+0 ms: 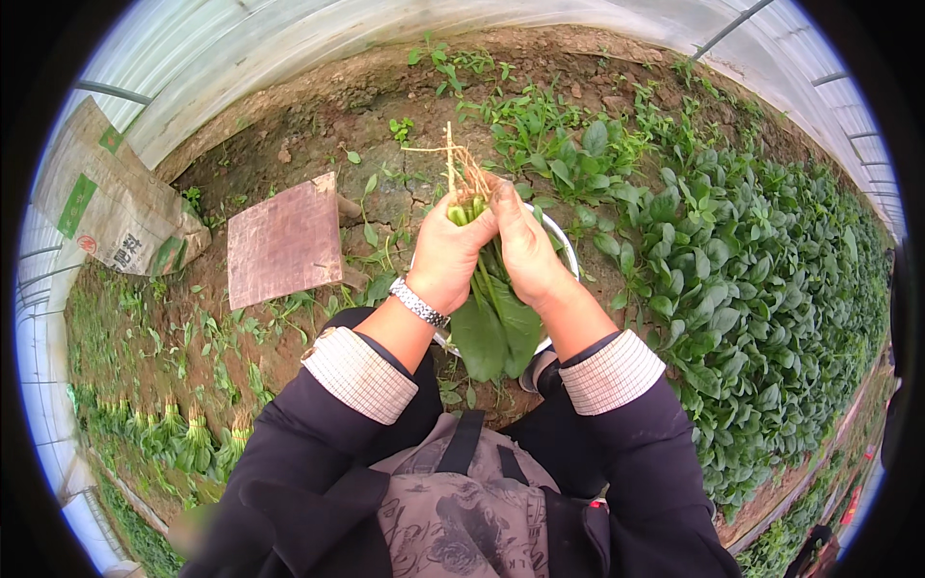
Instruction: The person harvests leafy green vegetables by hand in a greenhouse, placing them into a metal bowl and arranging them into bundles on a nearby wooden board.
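Observation:
My left hand (449, 249) and my right hand (526, 249) are close together, both closed around a small bunch of spinach (483, 332). Its pale roots point away from me, and its broad green leaves hang towards my body. Beneath the bunch is a round basin (569, 249) with a light metallic rim, mostly hidden by my hands and the leaves. Both wrists show checked cuffs, and a metal watch is on the left one.
A wooden board (285, 242) on supports stands at the left, near a printed woven sack (137, 209). Tied spinach bundles (196, 437) line the lower left. Dense spinach plants (730, 289) grow at the right. Plastic greenhouse sheeting (289, 43) curves behind.

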`<state>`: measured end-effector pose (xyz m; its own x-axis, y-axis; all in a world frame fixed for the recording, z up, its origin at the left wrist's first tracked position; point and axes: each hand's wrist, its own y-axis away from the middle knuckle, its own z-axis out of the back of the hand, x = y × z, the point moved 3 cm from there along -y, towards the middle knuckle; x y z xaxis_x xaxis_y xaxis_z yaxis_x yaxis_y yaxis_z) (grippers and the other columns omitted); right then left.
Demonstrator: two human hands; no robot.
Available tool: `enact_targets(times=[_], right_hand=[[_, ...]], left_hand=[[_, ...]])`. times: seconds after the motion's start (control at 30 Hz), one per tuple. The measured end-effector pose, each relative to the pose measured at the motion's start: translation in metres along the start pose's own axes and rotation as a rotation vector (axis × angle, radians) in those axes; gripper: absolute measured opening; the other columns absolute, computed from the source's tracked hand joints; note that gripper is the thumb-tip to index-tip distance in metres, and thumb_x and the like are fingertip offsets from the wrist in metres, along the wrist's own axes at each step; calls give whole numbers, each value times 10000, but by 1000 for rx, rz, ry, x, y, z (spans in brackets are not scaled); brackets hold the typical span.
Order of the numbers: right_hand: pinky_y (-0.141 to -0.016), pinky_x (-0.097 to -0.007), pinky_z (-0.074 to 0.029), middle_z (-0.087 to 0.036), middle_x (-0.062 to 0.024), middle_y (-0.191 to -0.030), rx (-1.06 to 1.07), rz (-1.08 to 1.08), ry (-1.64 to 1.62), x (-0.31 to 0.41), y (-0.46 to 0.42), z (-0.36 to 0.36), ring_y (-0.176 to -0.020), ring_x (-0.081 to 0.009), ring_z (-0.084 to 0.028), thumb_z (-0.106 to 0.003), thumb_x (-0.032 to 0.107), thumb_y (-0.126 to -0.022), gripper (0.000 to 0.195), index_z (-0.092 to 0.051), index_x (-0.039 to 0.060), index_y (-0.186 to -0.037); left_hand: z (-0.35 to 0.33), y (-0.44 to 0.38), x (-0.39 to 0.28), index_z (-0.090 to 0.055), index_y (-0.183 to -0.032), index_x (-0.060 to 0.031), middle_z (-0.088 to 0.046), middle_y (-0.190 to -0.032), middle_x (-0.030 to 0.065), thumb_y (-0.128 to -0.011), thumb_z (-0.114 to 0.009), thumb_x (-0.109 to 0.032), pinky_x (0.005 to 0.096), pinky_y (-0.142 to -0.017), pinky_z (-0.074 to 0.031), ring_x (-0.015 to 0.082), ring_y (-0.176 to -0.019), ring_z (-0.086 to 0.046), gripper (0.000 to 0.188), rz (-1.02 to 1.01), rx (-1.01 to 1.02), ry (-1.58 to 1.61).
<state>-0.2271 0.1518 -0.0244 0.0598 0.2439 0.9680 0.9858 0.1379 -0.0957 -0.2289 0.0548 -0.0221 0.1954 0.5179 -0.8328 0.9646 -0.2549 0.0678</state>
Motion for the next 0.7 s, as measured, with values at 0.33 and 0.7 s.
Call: enact_targets(times=[0.33, 0.7], right_hand=[[-1105, -535, -206, -415, -220, -1390, 209, 112, 748, 36, 7, -6, -1299, -375, -403, -693, 234, -623, 1011, -173, 32, -1465], [-846, -453, -478, -574, -266, -998, 368, 0, 410, 44, 7, -14, -990, -431, -571, -636, 71, -656, 523, -416, -31, -1119]], left_hand=[[9, 9, -33, -605, -1063, 3, -640, -991, 53, -907, -633, -153, 301, -807, -511, 152, -884, -620, 222, -204, -126, -20], [15, -1, -60, -424, -1377, -24, -345, -1446, 151, -590, -876, -361, 422, -1089, -288, 277, -1324, -350, 968, -87, 496, -493]])
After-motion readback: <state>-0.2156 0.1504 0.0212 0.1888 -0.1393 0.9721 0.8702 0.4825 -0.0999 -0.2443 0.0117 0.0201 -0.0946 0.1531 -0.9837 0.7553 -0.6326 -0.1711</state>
